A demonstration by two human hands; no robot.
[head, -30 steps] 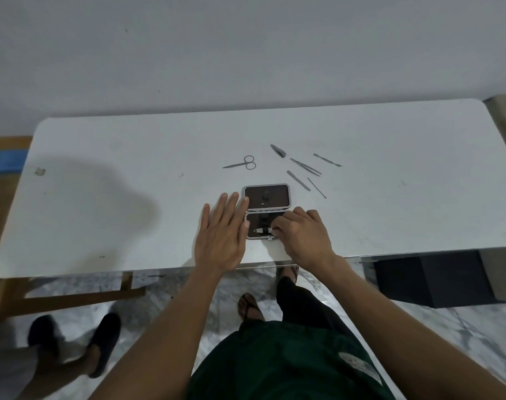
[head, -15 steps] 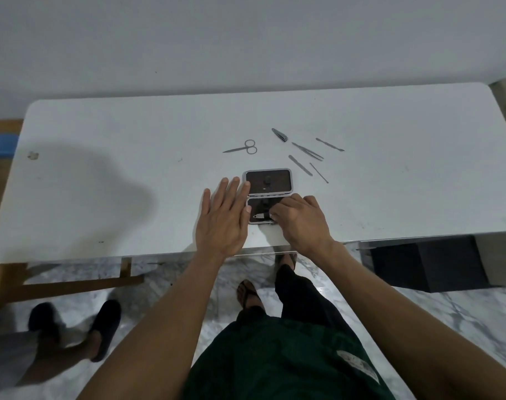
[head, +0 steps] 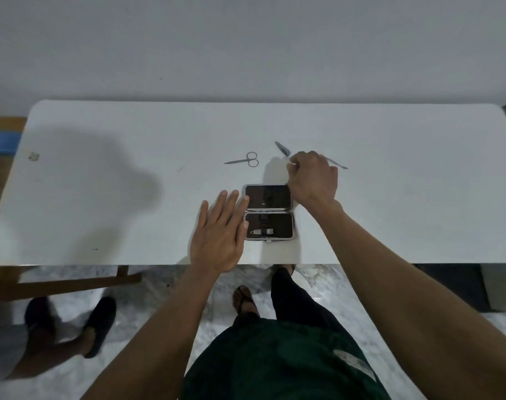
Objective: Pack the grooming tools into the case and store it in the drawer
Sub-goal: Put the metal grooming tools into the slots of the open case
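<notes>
- The case lies open and flat on the white bench, close to the near edge, its two dark halves one above the other.
- A nail clipper sits tucked in the near half, lying crosswise.
- The left hand rests flat and spread on the bench, its grip open, fingertips touching the case's left edge.
- The right hand is out beyond the case's far right corner, curled closed; a thin metal tool tip pokes out at the thumb side, though what exactly it pinches is hard to tell.
- Small scissors lie loose on the bench, left of that hand.
- A second clipper lies at a slant just beyond the knuckles.
- A slim pointed tool shows to the right, partly hidden by the hand.
</notes>
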